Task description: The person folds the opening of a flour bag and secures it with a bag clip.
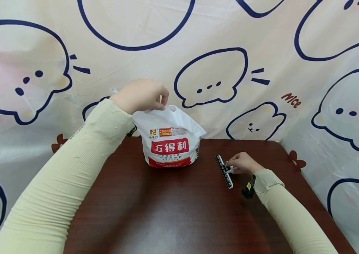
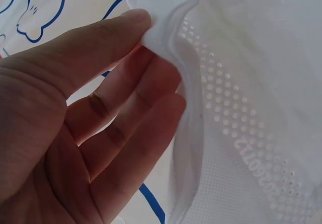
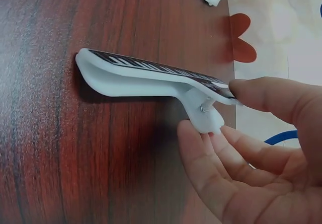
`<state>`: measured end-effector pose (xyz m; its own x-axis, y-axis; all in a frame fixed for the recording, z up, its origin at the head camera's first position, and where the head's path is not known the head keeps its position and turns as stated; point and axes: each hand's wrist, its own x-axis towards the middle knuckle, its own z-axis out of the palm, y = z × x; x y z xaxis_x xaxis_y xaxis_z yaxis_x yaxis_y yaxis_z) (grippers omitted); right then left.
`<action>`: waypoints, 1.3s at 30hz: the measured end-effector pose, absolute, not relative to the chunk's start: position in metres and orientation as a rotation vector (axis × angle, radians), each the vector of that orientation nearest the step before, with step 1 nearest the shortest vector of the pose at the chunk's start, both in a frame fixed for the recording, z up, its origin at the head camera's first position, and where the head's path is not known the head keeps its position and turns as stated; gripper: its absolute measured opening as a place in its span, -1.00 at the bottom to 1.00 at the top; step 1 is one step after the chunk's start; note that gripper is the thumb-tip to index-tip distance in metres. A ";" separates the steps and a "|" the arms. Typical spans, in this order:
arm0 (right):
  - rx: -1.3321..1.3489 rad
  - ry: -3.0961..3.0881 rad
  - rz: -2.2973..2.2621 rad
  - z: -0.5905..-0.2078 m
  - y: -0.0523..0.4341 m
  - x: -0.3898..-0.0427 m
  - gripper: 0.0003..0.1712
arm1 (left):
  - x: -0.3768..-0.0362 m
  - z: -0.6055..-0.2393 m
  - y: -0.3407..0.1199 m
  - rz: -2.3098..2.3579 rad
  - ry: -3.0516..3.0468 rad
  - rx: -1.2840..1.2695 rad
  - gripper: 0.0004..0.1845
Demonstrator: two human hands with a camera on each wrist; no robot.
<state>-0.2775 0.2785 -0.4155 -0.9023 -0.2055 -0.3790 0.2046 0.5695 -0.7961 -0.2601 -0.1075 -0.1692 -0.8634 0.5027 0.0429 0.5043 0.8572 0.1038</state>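
**Bag by the Top, Clip by the Handle**

My left fingers pinch the upper edge of a white printed bag, thumb on one side and the rest on the other, a hold that probably steadies it and keeps its top drawn up. My right fingers grip a long black-and-white clip by its short handle, thumb above, fingers below, where a squeeze would likely get the best leverage. The bag stands toward the far side of the tabletop, lettering facing me. The clip is apart from it, to its right; whether it rests or is just lifted, I cannot tell. Behind hangs a cartoon-printed cloth.
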 end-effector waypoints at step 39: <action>0.109 2.347 -1.318 -0.411 0.275 -0.278 -0.68 | -0.260 -0.171 -0.109 -0.188 -3.010 -0.811 -0.90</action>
<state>-0.2777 0.2754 -0.4108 -0.8982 -0.1448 -0.4150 0.2790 0.5418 -0.7928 -0.2603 -0.1090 -0.1707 -0.8650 0.4993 0.0496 0.5015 0.8579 0.1114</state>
